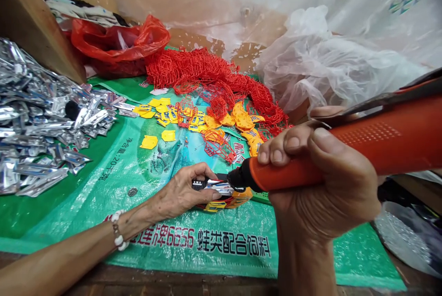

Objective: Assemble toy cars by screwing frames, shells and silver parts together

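Note:
Low in the middle, my left hand (186, 189) grips a small toy car (241, 198) with yellow sides, thumb and fingers on either side of it. Its dark underside faces up, and a silver printed packet (221, 188) lies in it between my fingers. My right hand (324, 176) is wrapped round an orange electric screwdriver (386, 135), tilted down to the left. The black nose of the screwdriver is at the right part of the car; whether its bit touches a screw cannot be made out.
Yellow car body pieces (149, 142) lie beyond my hands, with a long heap of red plastic lattice frames (207, 68) behind. Silver packets (44, 121) are piled at left. A red bag (117, 52) and clear plastic film (331, 61) stand at back. A green printed sack (138, 259) covers the table.

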The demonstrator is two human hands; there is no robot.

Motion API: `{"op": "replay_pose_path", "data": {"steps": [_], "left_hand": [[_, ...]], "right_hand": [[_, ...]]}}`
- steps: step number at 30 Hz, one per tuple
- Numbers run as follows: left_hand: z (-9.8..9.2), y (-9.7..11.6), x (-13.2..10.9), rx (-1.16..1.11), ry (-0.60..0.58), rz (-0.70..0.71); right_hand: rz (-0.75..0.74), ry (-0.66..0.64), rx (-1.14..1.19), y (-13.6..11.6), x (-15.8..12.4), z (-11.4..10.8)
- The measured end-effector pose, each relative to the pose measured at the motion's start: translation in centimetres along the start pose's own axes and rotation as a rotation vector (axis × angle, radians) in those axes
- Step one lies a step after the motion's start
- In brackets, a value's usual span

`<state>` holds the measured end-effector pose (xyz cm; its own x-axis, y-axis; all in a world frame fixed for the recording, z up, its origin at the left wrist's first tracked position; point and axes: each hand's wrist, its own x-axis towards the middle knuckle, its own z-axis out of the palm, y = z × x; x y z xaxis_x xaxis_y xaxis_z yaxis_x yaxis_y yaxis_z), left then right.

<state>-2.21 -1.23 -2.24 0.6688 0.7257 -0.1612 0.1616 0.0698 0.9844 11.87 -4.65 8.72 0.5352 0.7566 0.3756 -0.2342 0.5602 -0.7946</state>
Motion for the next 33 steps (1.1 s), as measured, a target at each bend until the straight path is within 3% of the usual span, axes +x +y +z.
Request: {"op": "replay_pose_path", "data": {"steps": [24, 33], "left_hand": [[0.02, -0.01, 0.05, 0.042, 0.006, 0.019], [0.24, 0.09, -0.05, -0.05, -0.006, 0.009]], "right_hand": [[-0.011, -0.05, 0.011, -0.02, -0.06, -0.42], [0.077, -0.076, -0.081, -0.4, -0.04, 0.18]]}}
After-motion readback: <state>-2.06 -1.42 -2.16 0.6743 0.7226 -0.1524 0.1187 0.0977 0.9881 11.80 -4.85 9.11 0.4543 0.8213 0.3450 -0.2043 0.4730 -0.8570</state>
